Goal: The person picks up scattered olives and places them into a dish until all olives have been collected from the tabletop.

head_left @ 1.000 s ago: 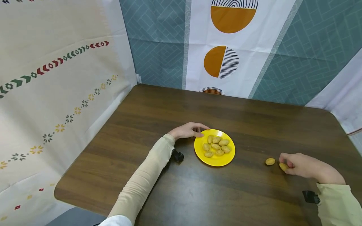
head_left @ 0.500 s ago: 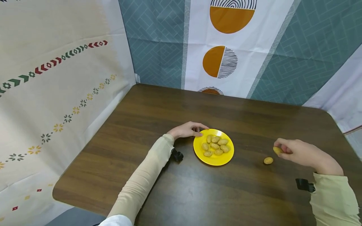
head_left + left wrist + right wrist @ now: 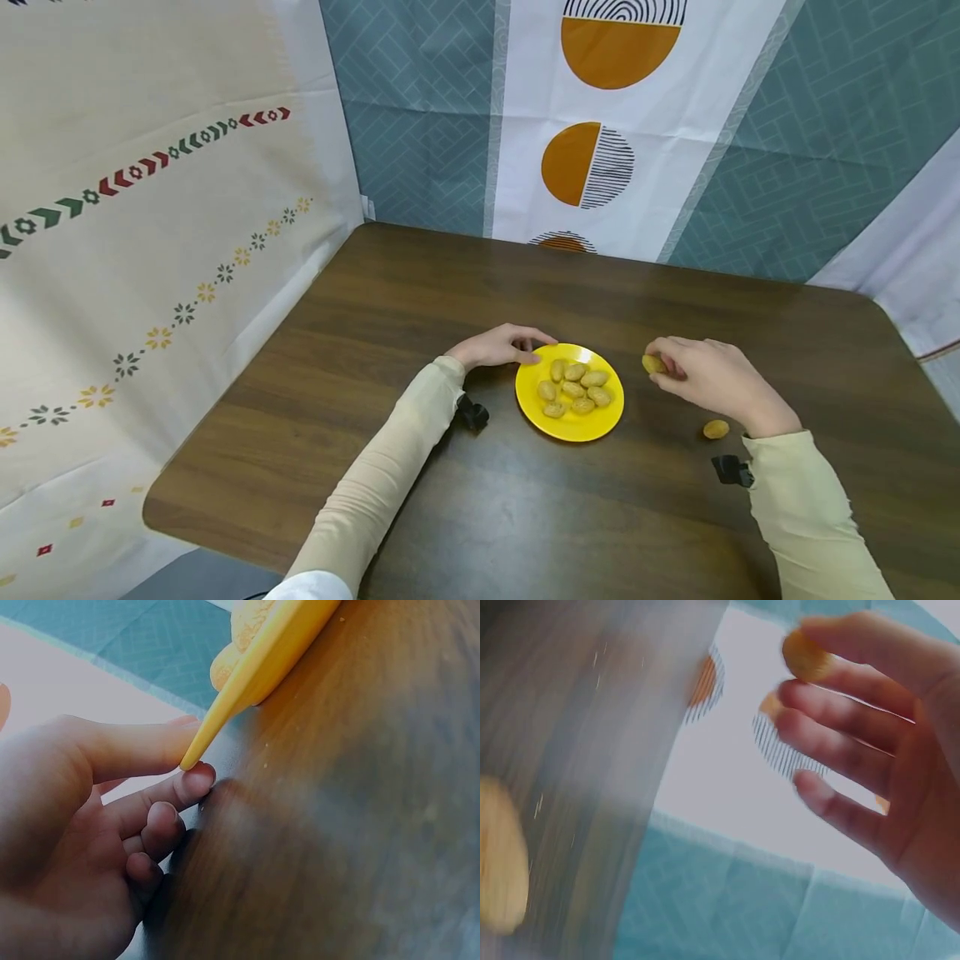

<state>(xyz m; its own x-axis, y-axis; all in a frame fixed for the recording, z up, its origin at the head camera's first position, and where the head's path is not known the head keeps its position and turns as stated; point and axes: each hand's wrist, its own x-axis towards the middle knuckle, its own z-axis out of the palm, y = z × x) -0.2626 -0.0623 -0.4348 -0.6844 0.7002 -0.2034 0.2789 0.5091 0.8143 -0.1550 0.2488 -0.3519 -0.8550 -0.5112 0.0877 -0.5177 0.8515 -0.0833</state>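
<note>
Several small, yellow-brown, potato-like oval pieces point(image 3: 573, 389) lie on a round yellow plate point(image 3: 567, 431) near the middle of the table. My left hand point(image 3: 491, 346) pinches the plate's left rim; the left wrist view has the thumb above the rim point(image 3: 217, 724) and a finger beneath it. To the right of the plate, my right hand point(image 3: 712, 375) holds one oval piece point(image 3: 653, 364) between thumb and fingers, above the table. The right wrist view also has this held piece point(image 3: 805, 656) at the fingertips. Another oval piece point(image 3: 716, 429) lies on the table below the right hand.
The dark wooden table point(image 3: 420, 283) has rounded corners. Behind it hangs a teal and white patterned cloth point(image 3: 427, 117), and a cream embroidered cloth point(image 3: 187, 267) hangs along the left side. Black wrist cameras point(image 3: 472, 413) are strapped under both sleeves.
My right hand has lifted one oval piece off the table and carried it left toward the plate. The left hand and the plate stay in place.
</note>
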